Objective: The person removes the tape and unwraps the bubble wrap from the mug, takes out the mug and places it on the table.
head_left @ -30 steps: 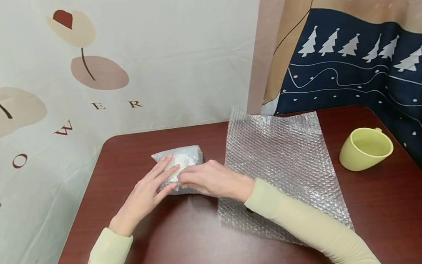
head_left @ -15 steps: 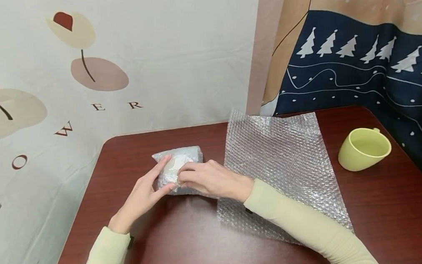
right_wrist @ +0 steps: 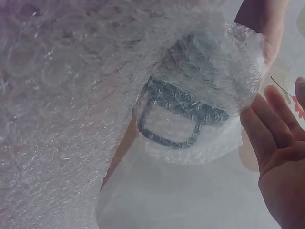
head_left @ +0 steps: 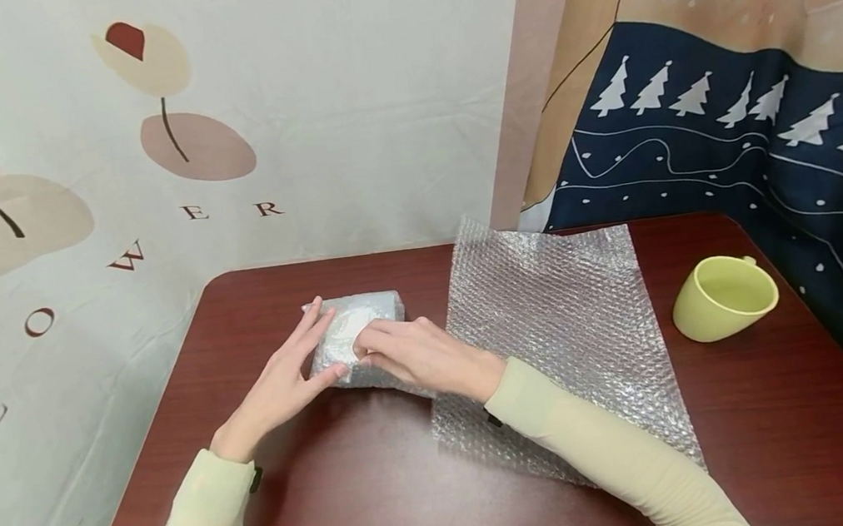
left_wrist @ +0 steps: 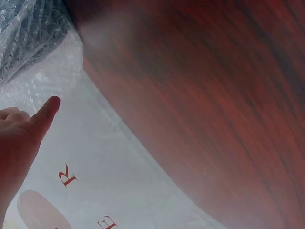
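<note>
You're flanking the bubble-wrapped bundle [head_left: 346,325], left hand [head_left: 280,386] resting spread along its left side, right hand [head_left: 430,357] resting curled over its right, whether pinching I can't tell.

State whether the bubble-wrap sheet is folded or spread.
Spread: in the head view, the sheet lies opened out on the table, beside the wrapped bundle, its broad bubbled face showing.
</note>
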The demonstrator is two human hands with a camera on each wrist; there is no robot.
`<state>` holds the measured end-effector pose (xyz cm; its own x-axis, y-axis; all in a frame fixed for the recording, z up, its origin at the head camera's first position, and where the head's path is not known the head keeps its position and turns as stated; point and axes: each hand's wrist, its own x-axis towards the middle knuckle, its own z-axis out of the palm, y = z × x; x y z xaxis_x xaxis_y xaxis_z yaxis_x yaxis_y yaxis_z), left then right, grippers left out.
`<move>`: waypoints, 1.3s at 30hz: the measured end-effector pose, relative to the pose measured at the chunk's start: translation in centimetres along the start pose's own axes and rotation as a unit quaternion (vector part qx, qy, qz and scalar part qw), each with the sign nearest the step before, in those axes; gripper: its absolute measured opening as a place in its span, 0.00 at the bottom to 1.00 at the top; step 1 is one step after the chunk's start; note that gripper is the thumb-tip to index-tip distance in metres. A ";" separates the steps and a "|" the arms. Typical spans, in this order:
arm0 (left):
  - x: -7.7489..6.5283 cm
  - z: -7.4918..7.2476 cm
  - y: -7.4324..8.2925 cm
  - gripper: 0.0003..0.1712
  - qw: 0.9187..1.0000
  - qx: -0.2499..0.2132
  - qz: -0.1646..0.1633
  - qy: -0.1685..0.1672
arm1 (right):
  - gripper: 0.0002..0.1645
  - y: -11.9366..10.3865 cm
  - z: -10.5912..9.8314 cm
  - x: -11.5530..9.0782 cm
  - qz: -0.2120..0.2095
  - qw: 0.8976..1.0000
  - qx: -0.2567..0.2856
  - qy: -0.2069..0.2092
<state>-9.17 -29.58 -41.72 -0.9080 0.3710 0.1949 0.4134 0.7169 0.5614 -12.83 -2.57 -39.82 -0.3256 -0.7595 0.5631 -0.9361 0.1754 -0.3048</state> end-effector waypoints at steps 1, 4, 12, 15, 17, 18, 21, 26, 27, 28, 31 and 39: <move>0.0 0.0 0.0 0.45 1.000 -0.007 -0.005 -0.007 | 0.05 0.0 0.0 0.0 0.006 1.000 0.003 -0.003; -0.1 0.2 0.1 0.42 1.000 -0.020 -0.014 -0.012 | 0.04 -0.1 -0.2 0.1 0.027 1.000 0.011 -0.011; 0.0 0.6 0.5 0.51 0.999 -0.030 -0.039 0.014 | 0.04 -0.2 -0.6 0.2 0.107 0.992 0.067 -0.019; -0.1 0.6 0.7 0.57 0.997 -0.029 -0.077 0.004 | 0.05 -0.1 -0.6 0.2 0.129 0.988 0.086 -0.019; -0.1 0.5 0.8 0.59 0.995 -0.031 -0.097 -0.004 | 0.04 0.0 -0.7 0.2 0.131 0.987 0.093 -0.017; -0.1 0.5 0.8 0.59 0.994 -0.031 -0.103 -0.006 | 0.04 0.0 -0.7 0.2 0.130 0.987 0.094 -0.015; -0.1 0.6 1.0 0.61 0.994 -0.025 -0.109 0.002 | 0.03 0.3 -0.8 0.3 0.124 0.988 0.090 -0.004; -0.1 0.4 1.6 0.61 0.993 -0.002 -0.114 0.032 | 0.03 0.5 -1.0 0.3 0.120 0.990 0.074 0.015; -0.2 0.4 1.7 0.60 0.993 0.004 -0.113 0.037 | 0.03 0.5 -1.1 0.3 0.119 0.990 0.069 0.019; -0.2 0.4 1.8 0.58 0.993 0.011 -0.110 0.042 | 0.03 0.6 -1.1 0.3 0.117 0.991 0.066 0.022; -0.3 0.4 2.0 0.51 0.994 0.036 -0.087 0.061 | 0.03 0.6 -1.3 0.4 0.114 0.991 0.060 0.031; -0.6 1.0 1.5 0.31 0.987 0.061 0.043 0.141 | 0.05 0.9 -1.5 0.5 0.096 0.992 0.046 0.062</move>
<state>-7.96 -28.12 -41.82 -0.8449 0.2672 0.4635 0.4798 0.7617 0.4355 -14.08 -1.88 -38.64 -0.5159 -0.6335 0.5766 -0.8412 0.2473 -0.4809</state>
